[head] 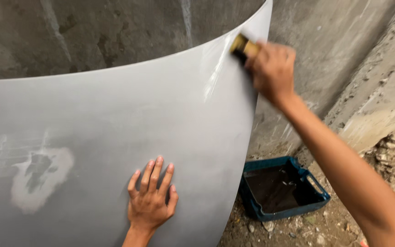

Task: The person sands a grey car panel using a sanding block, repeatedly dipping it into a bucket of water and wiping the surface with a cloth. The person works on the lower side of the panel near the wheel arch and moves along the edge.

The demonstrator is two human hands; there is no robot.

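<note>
A large grey curved metal panel (115, 119), like a car hood, stands upright against a concrete wall. My left hand (152, 199) lies flat on its lower middle, fingers spread, holding nothing. My right hand (270, 68) reaches up to the panel's upper right corner and grips a small yellow-and-black sanding block (241, 46) pressed on the surface. A wet glossy streak runs down below the block. A pale filler patch with a dark centre (40, 176) marks the panel's lower left.
A blue plastic tray (252, 206) with dark liquid sits on the rubble-strewn ground to the right of the panel. A rough concrete wall (344, 55) rises behind, with a broken ledge at the far right.
</note>
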